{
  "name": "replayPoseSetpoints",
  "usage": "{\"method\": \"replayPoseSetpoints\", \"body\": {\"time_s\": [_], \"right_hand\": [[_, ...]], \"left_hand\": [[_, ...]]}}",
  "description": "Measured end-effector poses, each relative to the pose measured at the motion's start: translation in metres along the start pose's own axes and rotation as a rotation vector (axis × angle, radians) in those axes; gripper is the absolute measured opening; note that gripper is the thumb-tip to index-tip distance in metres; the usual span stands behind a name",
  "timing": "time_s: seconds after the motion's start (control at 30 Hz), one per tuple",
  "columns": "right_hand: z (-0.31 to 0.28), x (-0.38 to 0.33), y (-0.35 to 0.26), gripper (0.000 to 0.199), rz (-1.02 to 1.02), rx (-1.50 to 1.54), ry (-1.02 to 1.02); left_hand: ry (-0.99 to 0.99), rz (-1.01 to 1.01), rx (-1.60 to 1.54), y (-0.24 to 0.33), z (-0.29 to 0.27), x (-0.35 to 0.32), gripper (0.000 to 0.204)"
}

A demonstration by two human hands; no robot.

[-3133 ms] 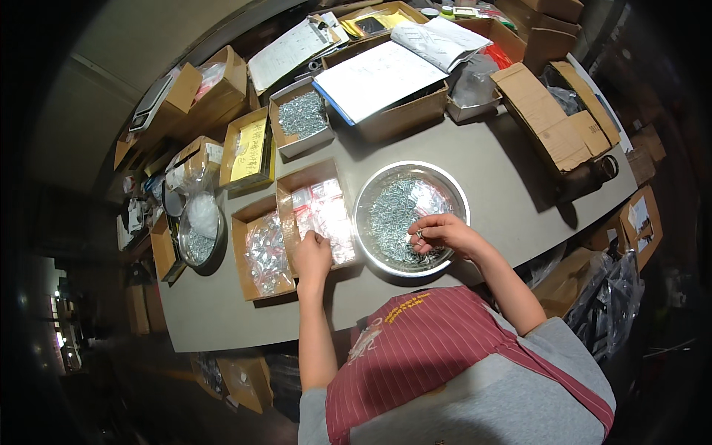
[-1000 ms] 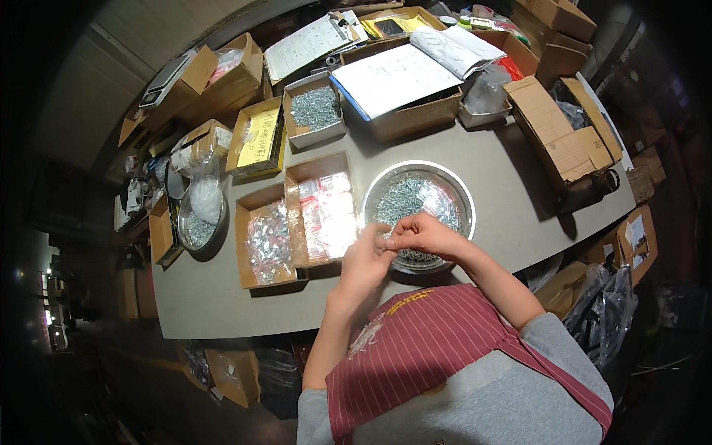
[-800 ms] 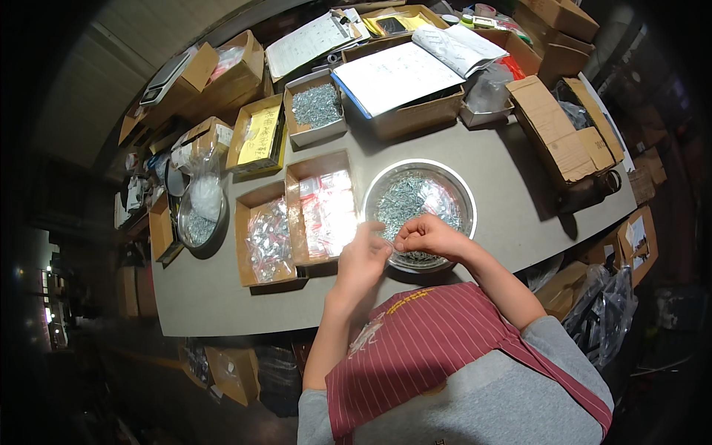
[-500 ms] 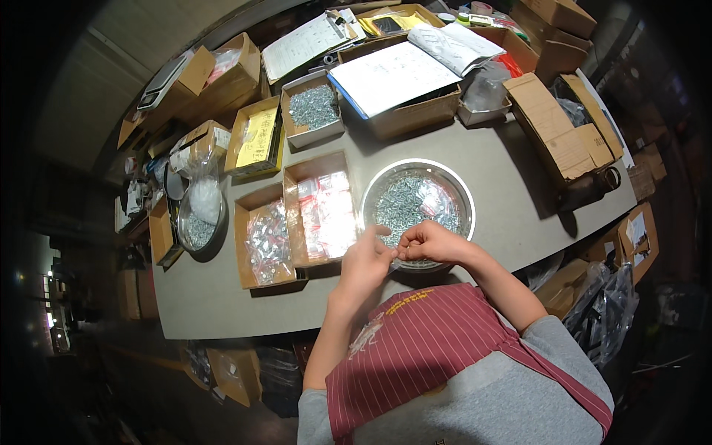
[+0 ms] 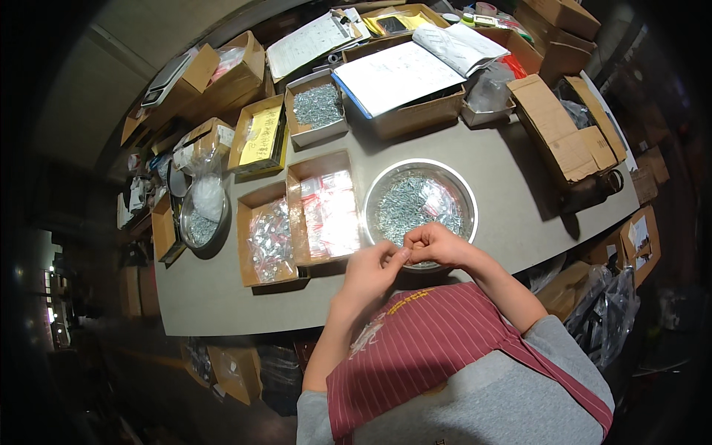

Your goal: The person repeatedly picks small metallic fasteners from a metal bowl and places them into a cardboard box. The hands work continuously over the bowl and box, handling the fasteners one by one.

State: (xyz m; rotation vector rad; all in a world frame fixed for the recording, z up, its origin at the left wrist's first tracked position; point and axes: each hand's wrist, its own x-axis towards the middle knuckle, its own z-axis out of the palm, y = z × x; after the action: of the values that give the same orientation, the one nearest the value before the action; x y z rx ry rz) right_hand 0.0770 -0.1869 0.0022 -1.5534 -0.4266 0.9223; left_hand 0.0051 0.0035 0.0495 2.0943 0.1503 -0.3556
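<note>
Over the front rim of a round metal bowl (image 5: 420,163), my left hand (image 5: 371,270) and my right hand (image 5: 439,245) meet with fingertips pinched together. Whatever lies between them is too small or hidden to make out. Many small silvery screws (image 5: 400,206) fill the bowl, and a few clear plastic packets (image 5: 439,200) rest on top of them. Left of the bowl stands a cardboard box (image 5: 319,166) of small red-edged zip bags (image 5: 330,215). Beside it, another open box (image 5: 246,248) holds clear bags with metal parts (image 5: 271,241).
At the back are a white box of screws (image 5: 317,106), a box with a yellow paper (image 5: 261,137) and open papers (image 5: 400,78) on a carton. A second metal bowl (image 5: 224,222) sits far left. A cardboard carton (image 5: 552,130) stands right on the grey table (image 5: 519,196).
My left hand has lowered slightly and its fingers have curled in closer to the right hand's. My right hand has shifted slightly right. The boxes and bowl are otherwise unchanged.
</note>
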Motion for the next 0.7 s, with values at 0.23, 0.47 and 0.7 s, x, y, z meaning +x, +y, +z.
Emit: {"method": "replayPoseSetpoints", "body": {"time_s": [0.23,0.47,0.7], "right_hand": [[0.000,-0.006,0.006,0.013,-0.018,0.265,-0.053],[0.003,-0.011,-0.003,0.017,0.101,0.315,0.074],[0.026,-0.007,-0.002,0.023,-0.198,-0.437,0.464]], "left_hand": [[-0.123,0.109,-0.159,-0.003,0.000,0.000,0.026],[0.000,0.080,-0.495,-0.018,0.023,0.000,0.017],[0.363,0.368,0.126,-0.007,0.026,-0.006,0.008]]}}
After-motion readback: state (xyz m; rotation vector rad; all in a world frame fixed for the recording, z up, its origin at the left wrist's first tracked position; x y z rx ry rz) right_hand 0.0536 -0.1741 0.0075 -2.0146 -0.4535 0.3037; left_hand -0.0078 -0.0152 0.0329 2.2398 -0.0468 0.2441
